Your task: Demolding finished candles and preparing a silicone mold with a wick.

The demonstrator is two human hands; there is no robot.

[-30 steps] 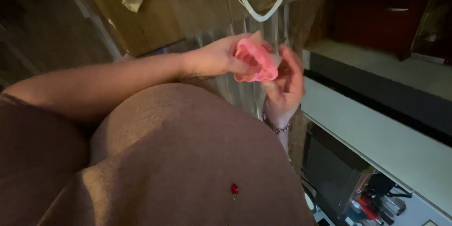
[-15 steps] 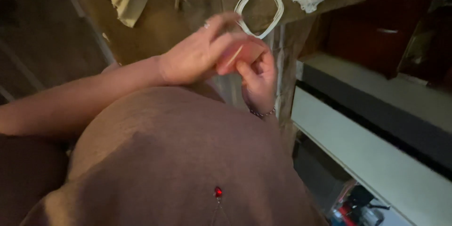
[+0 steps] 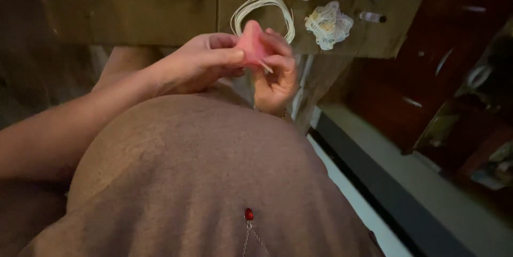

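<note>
Both hands pinch 1 small pink piece [image 3: 251, 45], held up over the lap just short of the worktop [image 3: 176, 5] edge. Left hand [image 3: 200, 67] nips its left side, thumb on top; right hand [image 3: 275, 75] curls round its right side. Piece looks soft and folded. Best kept close, grip light and even, fingertips near the fold. Cord coil [image 3: 262, 13] and lace wad [image 3: 327, 24] lie behind on the worktop.
</note>
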